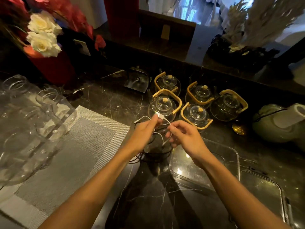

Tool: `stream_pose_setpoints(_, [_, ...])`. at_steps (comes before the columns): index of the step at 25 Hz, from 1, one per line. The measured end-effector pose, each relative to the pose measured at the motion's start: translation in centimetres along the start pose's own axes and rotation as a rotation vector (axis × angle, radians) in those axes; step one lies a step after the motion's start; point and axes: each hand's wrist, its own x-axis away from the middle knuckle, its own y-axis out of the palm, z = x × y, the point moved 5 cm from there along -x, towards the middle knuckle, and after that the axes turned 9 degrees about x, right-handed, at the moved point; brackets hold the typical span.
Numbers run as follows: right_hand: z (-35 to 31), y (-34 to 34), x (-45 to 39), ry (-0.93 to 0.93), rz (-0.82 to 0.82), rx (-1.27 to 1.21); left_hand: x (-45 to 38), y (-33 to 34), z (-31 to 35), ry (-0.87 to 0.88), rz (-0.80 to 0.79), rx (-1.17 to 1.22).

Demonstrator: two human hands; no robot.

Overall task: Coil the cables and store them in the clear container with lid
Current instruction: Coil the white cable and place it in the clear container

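A thin white cable [166,120] runs between both hands above the dark marble counter. My left hand [143,133] pinches it just behind its white plug [159,115], which sticks out past the fingertips. My right hand [184,135] pinches the same cable a little further along, and the rest droops in a loop below. Black cables [155,154] lie tangled on the counter under the hands. The clear container [231,156] sits open at the right, partly behind my right wrist. A clear lid [264,190] lies flat beside it at the lower right.
Several glass teapots with wooden handles [166,104] stand just beyond the hands. Clear glass jugs [24,126] crowd the left, beside a grey woven placemat [69,154]. A red vase of flowers [49,63] is at the back left, a green pot [277,124] at the right.
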Motion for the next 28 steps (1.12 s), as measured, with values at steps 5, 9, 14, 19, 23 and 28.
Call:
stream_pose_setpoints(5, [-1.5,-1.2,5.0,0.004,-0.053,-0.202,2.0,5.6,4.1,0.089,-0.156,-0.031])
stream_pose_setpoints(9, [-1.6,-1.8,8.6,0.048,-0.136,-0.354,3.7,9.4,6.0,0.102,-0.203,0.271])
stream_pose_setpoints(14, [0.6,-0.5,12.2,0.145,-0.212,-0.538,5.6,12.2,11.6,0.029,-0.391,0.918])
stream_pose_setpoints(19, [1.9,-2.6,11.2,0.247,-0.107,-0.524,7.2,14.3,13.0,-0.053,-0.531,0.811])
stream_pose_setpoints(23, [1.0,-7.0,8.4,0.259,-0.072,-0.659,7.8,14.5,10.2,-0.153,-0.566,0.647])
stream_pose_setpoints(28, [-1.2,-10.3,5.9,0.288,-0.162,-0.394,7.6,14.3,6.4,-0.226,-0.535,0.403])
